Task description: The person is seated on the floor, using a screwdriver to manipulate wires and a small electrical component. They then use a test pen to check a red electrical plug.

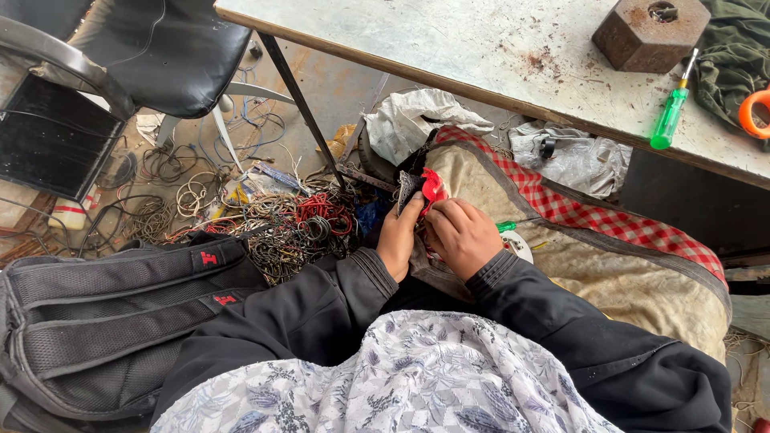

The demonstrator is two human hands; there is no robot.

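My left hand (399,237) and my right hand (461,234) are pressed close together over my lap, both in black sleeves. Between their fingertips sits a small red part (434,189) beside a dark, flat piece (407,188); my left thumb rests against the dark piece and my right fingers curl onto the red one. What lies under my palms is hidden. A beige cloth with a red checked border (577,212) spreads beneath and to the right of my hands.
A heap of tangled wires (281,220) covers the floor to the left. A black backpack (104,313) lies near left, a black chair (152,56) behind it. The worn table (481,48) holds a rusty hexagonal block (650,32), a green screwdriver (670,112) and an orange ring (754,112).
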